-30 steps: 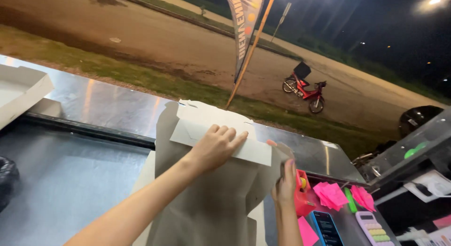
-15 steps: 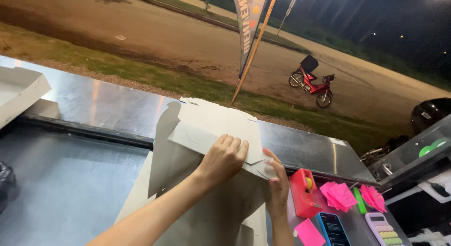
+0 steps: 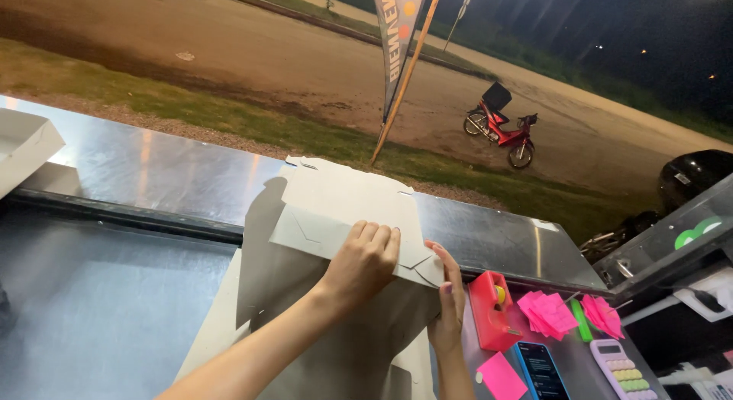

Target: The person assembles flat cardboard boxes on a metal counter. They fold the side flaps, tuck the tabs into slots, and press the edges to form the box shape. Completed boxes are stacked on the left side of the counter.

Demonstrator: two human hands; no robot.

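A flat grey-white cardboard box [image 3: 343, 198] is partly folded up on the steel counter, its top panel raised and tilted toward me. My left hand [image 3: 365, 262] reaches in from the lower left, its fingers curled over the panel's near folded flap and pressing on it. My right hand [image 3: 447, 308] rises from below, fingers stretched up against the flap's right corner and bracing it. The lower part of the box [image 3: 305, 346] spreads out under my arms.
The steel counter [image 3: 137, 179] runs along an open serving window. A red tape dispenser [image 3: 492, 308], pink sticky notes [image 3: 550, 312], a phone [image 3: 540, 368] and a pastel calculator [image 3: 622, 369] lie at the right. Another white box [image 3: 23, 144] sits far left. Outside stands a red motorbike [image 3: 500, 129].
The raised panel has been folded down and closer to me. My left hand slid from flat on the flap to gripping its edge; my right hand rose to the flap's corner.
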